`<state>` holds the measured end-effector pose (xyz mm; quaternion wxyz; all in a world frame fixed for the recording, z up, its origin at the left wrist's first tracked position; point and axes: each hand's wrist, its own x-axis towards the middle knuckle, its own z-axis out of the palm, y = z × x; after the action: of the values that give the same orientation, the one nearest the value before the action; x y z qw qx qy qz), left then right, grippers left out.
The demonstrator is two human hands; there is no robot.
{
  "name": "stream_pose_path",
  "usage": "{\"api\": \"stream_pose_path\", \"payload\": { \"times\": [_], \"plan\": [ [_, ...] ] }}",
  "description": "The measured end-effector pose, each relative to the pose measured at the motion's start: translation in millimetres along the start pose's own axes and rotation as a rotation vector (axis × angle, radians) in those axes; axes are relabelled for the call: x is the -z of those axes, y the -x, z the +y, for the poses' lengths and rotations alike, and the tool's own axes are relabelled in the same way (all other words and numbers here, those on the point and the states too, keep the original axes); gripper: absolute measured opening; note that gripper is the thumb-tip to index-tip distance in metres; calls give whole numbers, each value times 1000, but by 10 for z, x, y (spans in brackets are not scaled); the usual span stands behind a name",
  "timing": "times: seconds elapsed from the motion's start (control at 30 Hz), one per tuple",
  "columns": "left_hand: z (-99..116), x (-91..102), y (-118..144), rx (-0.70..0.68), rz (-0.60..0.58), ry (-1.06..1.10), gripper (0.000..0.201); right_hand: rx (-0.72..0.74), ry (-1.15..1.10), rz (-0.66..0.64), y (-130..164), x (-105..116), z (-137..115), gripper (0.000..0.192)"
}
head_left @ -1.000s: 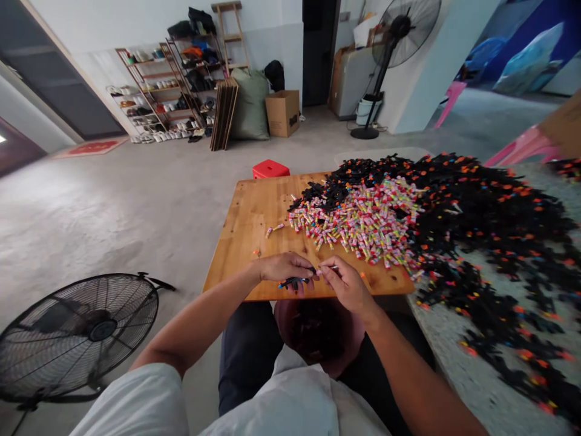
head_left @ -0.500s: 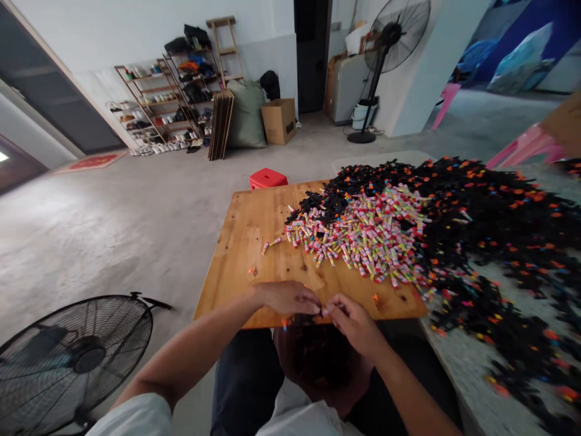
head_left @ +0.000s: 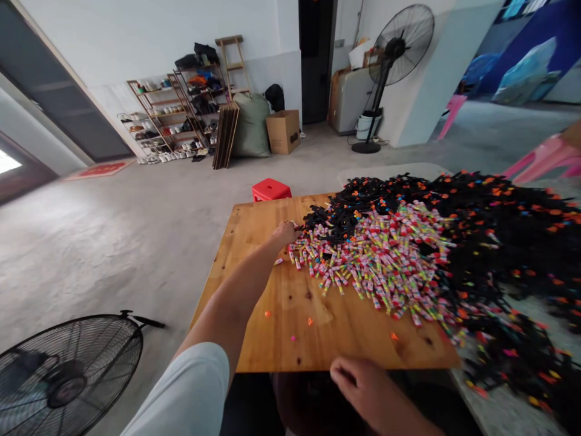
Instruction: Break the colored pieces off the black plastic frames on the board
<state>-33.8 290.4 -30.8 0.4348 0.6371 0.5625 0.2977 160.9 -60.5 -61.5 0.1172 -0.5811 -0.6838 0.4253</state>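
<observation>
left hand stretched far across the pale wooden tabletop, fingers curled down at the far-left edge of the heap of small multicoloured paper-wrapped tubes, just where it meets the sprawling pile of black plastic pieces with orange and blue tips; cannot tell whether anything is pinched yet. right hand low at the near edge of the board, loosely curled over a dark reddish round container in the lap; cannot tell what, if anything, sits inside the fingers. container contents dark and unclear. judged by the two heaps, very little finished: both piles huge, spilling right onto the grey speckled surface. a few loose orange bits scattered on bare wood. black floor fan near left.
</observation>
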Motion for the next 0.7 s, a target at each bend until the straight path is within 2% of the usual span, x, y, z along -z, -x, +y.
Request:
{"api": "stream_pose_path", "payload": {
  "times": [0.07, 0.17, 0.27, 0.37, 0.53, 0.63, 0.7],
  "plan": [
    [-97, -20, 6, 44, -11, 44, 27, 30, -11, 154, -245, 205, -46, 35],
    [-220, -6, 121, 112, -8, 99, 25, -16, 178, 350, -695, 378, -100, 36],
    [-319, 68, 333, 139, -2, 190, 21, -121, 351, 436, -1112, 390, -203, 31],
    [-403, 187, 606, 142, 25, 303, 15, -239, 382, 434, -1376, 368, -322, 29],
    [-506, 304, 1166, 128, 86, 513, 19, -276, 312, 324, -1472, 463, -372, 25],
    [-521, 242, 1521, 136, 107, 619, 26, -293, 284, 303, -1372, 485, -355, 22],
    [-500, 149, 1735, 129, 125, 730, 28, -209, 178, 345, -1237, 429, -371, 21]
  ]
}}
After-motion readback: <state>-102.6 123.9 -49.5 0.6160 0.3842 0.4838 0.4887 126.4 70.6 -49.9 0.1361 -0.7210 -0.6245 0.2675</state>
